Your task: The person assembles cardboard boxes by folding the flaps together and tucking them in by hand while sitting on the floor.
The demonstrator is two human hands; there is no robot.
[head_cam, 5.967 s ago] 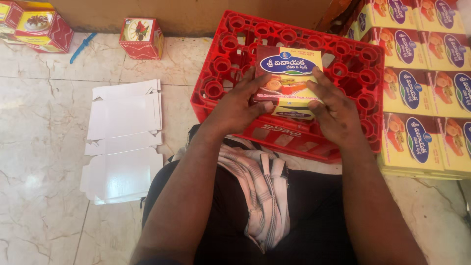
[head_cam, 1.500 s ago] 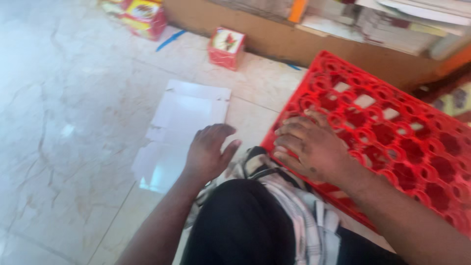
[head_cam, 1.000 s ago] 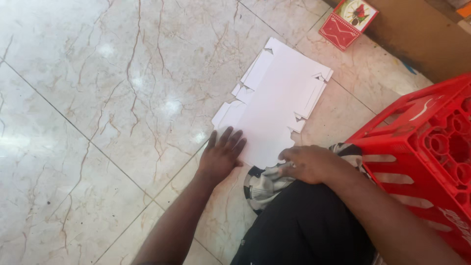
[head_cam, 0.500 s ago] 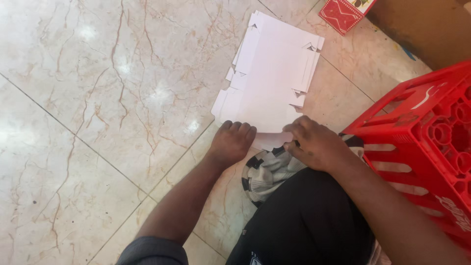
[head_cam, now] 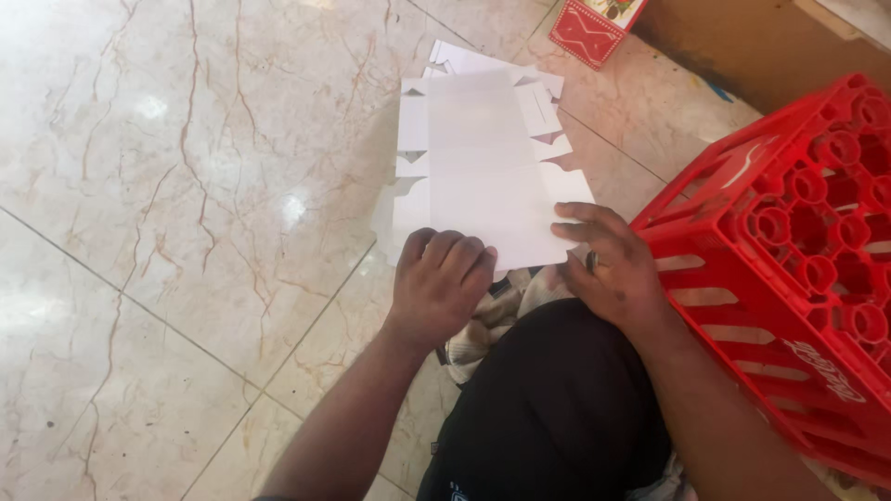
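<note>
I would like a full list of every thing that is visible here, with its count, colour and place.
flat carton blank: one on top, with edges of at least one more under it, white, on the floor ahead of the person, near edge under both hands
crate: one, red plastic with round cells, at the right, beside the right arm
small box: one, red with white pattern, at the top, partly cut off
brown cardboard: one, top right, behind the crate
striped cloth: one, pale with dark stripes, on the lap
floor: beige marble tiles
left hand: on the blank's near edge
right hand: on the blank's right corner
</note>
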